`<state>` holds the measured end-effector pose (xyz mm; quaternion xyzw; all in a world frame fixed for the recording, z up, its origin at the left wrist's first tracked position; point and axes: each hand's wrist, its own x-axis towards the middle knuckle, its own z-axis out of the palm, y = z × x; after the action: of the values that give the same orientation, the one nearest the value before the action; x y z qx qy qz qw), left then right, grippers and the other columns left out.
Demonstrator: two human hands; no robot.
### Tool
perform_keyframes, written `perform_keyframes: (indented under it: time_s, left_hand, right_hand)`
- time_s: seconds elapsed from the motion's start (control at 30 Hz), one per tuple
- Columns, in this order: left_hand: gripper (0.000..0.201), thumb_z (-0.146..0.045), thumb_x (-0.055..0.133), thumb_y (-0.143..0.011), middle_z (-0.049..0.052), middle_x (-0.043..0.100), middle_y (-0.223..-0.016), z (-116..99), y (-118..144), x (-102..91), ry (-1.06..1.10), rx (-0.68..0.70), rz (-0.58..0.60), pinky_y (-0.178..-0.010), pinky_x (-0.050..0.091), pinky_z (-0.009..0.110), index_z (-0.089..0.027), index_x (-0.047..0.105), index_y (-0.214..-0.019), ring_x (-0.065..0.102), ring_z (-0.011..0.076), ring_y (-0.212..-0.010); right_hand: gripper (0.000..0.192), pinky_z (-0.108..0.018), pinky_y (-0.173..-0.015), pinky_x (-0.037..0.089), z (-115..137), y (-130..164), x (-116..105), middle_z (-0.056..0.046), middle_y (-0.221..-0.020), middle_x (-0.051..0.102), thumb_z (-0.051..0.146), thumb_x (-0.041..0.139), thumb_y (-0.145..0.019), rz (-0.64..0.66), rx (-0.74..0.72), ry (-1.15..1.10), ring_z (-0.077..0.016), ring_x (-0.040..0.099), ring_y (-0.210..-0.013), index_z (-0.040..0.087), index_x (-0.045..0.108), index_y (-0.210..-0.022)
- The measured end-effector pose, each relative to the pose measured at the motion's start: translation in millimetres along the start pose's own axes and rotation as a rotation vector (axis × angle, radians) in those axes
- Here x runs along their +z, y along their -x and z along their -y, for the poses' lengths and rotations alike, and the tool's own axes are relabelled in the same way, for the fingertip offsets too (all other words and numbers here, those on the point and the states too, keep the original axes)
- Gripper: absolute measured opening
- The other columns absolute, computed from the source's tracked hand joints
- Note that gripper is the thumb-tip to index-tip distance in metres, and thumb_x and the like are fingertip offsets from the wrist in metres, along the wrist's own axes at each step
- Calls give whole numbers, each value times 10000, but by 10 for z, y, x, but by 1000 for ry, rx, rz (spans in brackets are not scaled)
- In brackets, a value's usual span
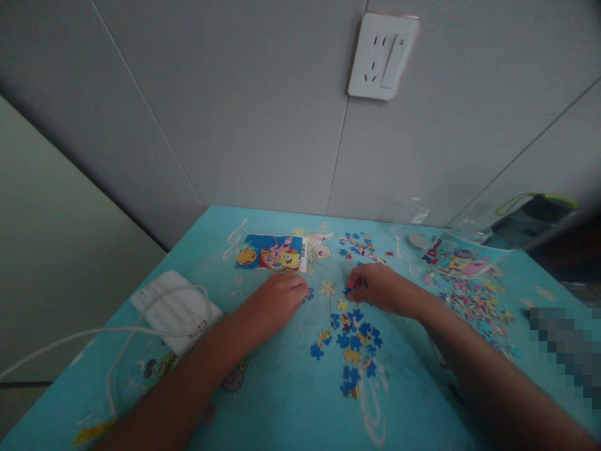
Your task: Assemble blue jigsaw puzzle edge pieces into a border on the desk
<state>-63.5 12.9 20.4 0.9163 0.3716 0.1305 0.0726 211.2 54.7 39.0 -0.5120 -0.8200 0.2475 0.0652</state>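
My left hand (282,297) is closed at the middle of the table, its fingertips on a blue puzzle piece (310,293). Across from it my right hand (373,285) pinches another blue puzzle piece (347,292) between thumb and fingers. A gap separates the two hands. Nearer to me lies a loose pile of blue and yellow puzzle pieces (355,341), with a small yellow-and-blue cluster (320,344) to its left. Behind my left hand is a cartoon picture card (270,252) showing a yellow sponge and a pink starfish.
Smaller blue pieces (357,243) lie beyond my right hand. At the right are a heap of multicoloured pieces (479,304) and a second picture sheet (462,257). A white power adapter (176,307) with a cable sits left. A wall with a socket (382,56) bounds the table's back.
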Motion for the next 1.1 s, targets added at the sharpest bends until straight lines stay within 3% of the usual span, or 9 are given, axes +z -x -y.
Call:
perform_keyframes:
  time_s: [0.3, 0.5, 0.67, 0.83, 0.97, 1.1]
  left_hand:
    - [175, -140, 515, -968, 80, 691, -1028, 42, 7, 42, 3, 10, 9, -905, 503, 381, -137, 678, -1032, 634, 215, -987]
    - [199, -131, 482, -975, 81, 686, -1048, 62, 14, 59, -17, 42, -4, -931, 495, 391, -143, 673, -1028, 624, 215, -1008]
    - [200, -130, 489, -969, 78, 688, -1042, 68, 17, 69, -24, 34, -8, -928, 501, 395, -147, 678, -1032, 631, 216, -995]
    - [209, -136, 483, -972, 82, 684, -1064, 80, 46, 84, -52, 41, -6, -921, 506, 402, -154, 675, -1053, 629, 222, -1001]
    - [211, -138, 488, -970, 82, 683, -1082, 82, 53, 89, -56, 32, -5, -932, 507, 410, -158, 668, -1078, 627, 225, -1011]
    - [211, -137, 478, -973, 82, 688, -1067, 73, 40, 81, -71, 44, -7, -910, 518, 412, -157, 673, -1051, 636, 225, -992]
  right_hand:
    - [120, -293, -602, 441, -105, 239, -69, -41, -733, 724, 360, 746, -766, 15, 53, 25, -183, 631, -635, 242, 766, -762]
    - [170, -283, -623, 434, -158, 534, -131, -27, -796, 720, 333, 599, -889, -157, 59, -60, -167, 616, -668, 228, 730, -867]
    - [204, -287, -637, 446, -254, 609, -84, -37, -808, 717, 336, 570, -913, -297, 109, -99, -172, 614, -678, 201, 721, -933]
    - [193, -291, -751, 495, -166, 578, 96, -50, -977, 713, 307, 590, -929, -226, -59, -167, -178, 645, -831, 223, 723, -1040]
    - [266, -335, -874, 497, -113, 567, 178, -72, -1046, 682, 263, 591, -940, -209, -138, -97, -197, 635, -951, 251, 709, -1177]
    - [226, -333, -886, 496, -117, 560, 186, -72, -1035, 657, 232, 580, -944, -192, -143, -77, -191, 627, -945, 246, 736, -1106]
